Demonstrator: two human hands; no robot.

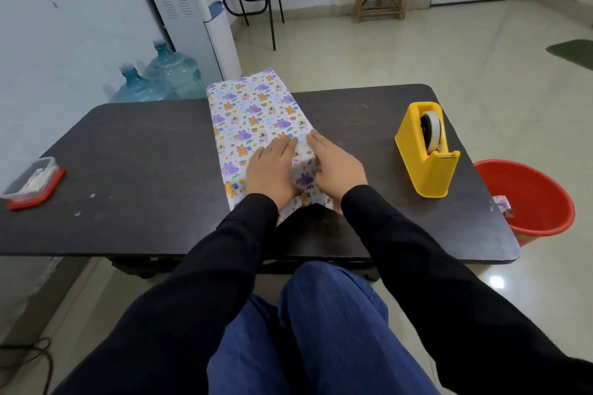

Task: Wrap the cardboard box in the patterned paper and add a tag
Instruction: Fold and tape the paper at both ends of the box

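Two hands press flat on the paper (256,106), fingers straight: the left hand (271,170) and the right hand (337,167) lie side by side on a fold. The box does not show; it may hide under the palms. If one hand lifts, the fold could pop open. The tape (426,151) sits well right of the right hand, so reaching for it may let the paper slide.

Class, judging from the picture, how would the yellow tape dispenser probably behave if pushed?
The yellow tape dispenser stands tall on a narrowish base, so a high sideways push might tip it. A low push would probably slide its smooth plastic body across the smooth table.
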